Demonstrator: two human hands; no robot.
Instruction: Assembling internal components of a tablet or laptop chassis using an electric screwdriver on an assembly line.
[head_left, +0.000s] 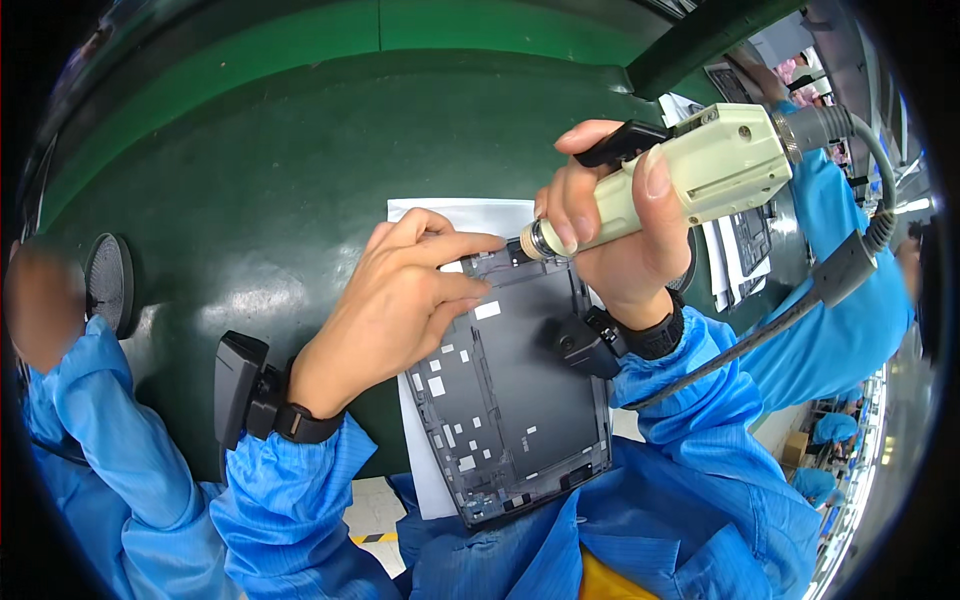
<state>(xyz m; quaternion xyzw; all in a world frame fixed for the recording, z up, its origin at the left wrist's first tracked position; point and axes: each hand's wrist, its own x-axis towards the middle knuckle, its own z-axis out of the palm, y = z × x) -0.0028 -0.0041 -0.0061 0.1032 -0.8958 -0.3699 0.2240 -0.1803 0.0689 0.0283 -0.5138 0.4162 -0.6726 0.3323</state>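
A black laptop case part (535,350) with small white stickers and thin cables lies before me, its inner side up. My right hand (625,220) is wrapped round a cream electric screwdriver (715,165) with a black lever. The screwdriver slants down to the left, its nose close to the case's far edge; the bit's tip is hard to make out. My left hand (395,290) lies over the case's far left corner, fingers apart and fingertips touching it near the screwdriver's nose. Whether a small part sits under those fingertips is hidden.
White paper (425,470) lies under the case on the green table (240,160). A grey cable (750,335) runs from the screwdriver past my right forearm. Co-workers' blue sleeves (100,400) are at both sides. Papers and case parts (735,250) lie at the right.
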